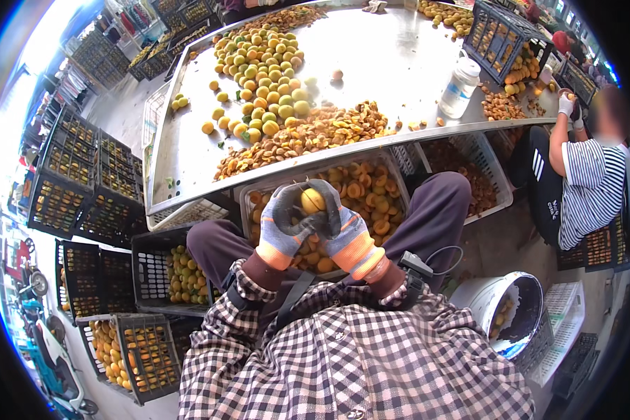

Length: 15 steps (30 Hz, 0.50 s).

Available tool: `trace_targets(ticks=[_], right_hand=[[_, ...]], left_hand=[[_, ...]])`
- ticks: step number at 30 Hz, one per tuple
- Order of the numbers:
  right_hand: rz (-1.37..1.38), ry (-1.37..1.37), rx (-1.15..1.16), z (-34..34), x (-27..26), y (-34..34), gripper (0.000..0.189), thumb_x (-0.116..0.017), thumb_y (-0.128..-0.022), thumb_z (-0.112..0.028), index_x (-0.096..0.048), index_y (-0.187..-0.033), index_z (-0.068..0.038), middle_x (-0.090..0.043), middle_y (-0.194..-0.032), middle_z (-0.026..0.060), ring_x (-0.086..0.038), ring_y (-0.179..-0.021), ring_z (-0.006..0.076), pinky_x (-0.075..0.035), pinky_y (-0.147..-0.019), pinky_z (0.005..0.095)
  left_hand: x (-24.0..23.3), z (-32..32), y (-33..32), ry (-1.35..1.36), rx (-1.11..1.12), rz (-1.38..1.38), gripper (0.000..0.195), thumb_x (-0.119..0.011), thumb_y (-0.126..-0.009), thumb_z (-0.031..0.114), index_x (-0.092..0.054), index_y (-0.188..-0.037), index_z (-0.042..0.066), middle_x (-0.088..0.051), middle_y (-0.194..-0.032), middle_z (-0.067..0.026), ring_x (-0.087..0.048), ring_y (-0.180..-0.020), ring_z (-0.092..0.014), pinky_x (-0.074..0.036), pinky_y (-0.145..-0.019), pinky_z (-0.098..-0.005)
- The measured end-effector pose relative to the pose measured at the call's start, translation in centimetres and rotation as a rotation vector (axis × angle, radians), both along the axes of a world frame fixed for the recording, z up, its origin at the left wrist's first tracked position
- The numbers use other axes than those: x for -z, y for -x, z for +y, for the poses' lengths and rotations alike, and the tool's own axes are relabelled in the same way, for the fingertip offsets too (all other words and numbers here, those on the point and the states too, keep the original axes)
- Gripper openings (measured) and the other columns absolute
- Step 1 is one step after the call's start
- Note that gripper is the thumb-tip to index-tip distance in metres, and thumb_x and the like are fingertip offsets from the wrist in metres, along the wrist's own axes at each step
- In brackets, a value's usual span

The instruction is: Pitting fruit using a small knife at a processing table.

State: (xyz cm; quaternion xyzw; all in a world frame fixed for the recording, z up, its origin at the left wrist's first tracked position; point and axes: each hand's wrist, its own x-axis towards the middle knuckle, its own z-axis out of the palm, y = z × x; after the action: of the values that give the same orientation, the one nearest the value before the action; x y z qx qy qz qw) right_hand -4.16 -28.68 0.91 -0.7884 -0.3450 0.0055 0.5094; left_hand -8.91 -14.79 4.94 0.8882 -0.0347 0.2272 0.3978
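Note:
A whole yellow apricot (313, 201) is held between my gloved hands above a white plastic crate (245, 206) of halved apricots (380, 202). My left hand (284, 223) grips the fruit from the left, and my right hand (341, 220) closes round it from the right. Both gloves are knitted, grey and orange, with dark coated fingers. A thin wire-like line shows over the top of the fruit; what it belongs to is unclear. Beyond the hands, a heap of apricot stones (315, 131) lies along the near edge of the metal table (378, 47), with whole apricots (270, 79) behind it.
A clear plastic bottle (459, 88) and a tipped black crate (496, 39) stand on the table. Crates of apricots (184, 273) are at the left. A white bucket (504, 310) sits at the lower right. A person in a striped shirt (593, 173) sits at the right.

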Motion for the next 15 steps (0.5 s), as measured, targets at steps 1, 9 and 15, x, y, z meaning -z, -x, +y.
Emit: trace_targets(ticks=[1, 9, 15], right_hand=[[-0.041, -0.038, 0.003, 0.0, -0.2, 0.0, 0.062, -0.062, -0.081, -0.012, -0.034, -0.137, -0.013, -0.064, -0.099, 0.018, -0.063, -0.088, 0.0391, -0.052, -0.071, 0.0433], [-0.053, -0.076, -0.022, -0.2, 0.6, -0.5, 0.054, -0.062, -0.079, -0.009, -0.042, -0.13, -0.011, -0.065, -0.095, 0.0177, -0.063, -0.087, 0.0374, -0.052, -0.071, 0.042], [0.078, -0.202, -0.091, 0.0, 0.6, -0.3, 0.035, -0.063, -0.08, -0.011, -0.056, -0.114, -0.007, -0.066, -0.089, 0.0163, -0.065, -0.083, 0.0345, -0.053, -0.07, 0.0395]], left_hand=[[0.3, -0.2, 0.0, 0.356, 0.04, 0.072, 0.039, -0.072, -0.083, 0.016, -0.058, -0.114, -0.004, -0.064, -0.105, -0.0084, -0.059, -0.097, -0.015, -0.048, -0.085, -0.0294], [1.7, 0.4, -0.3, 0.666, 0.166, 0.217, 0.031, -0.067, -0.088, 0.015, -0.059, -0.111, -0.005, -0.064, -0.098, -0.0041, -0.058, -0.09, -0.011, -0.048, -0.082, -0.026], [1.3, 1.2, -0.2, 0.456, 0.156, 0.169, 0.036, -0.071, -0.083, 0.015, -0.06, -0.109, -0.006, -0.064, -0.095, -0.0043, -0.058, -0.089, -0.011, -0.048, -0.083, -0.0275]])
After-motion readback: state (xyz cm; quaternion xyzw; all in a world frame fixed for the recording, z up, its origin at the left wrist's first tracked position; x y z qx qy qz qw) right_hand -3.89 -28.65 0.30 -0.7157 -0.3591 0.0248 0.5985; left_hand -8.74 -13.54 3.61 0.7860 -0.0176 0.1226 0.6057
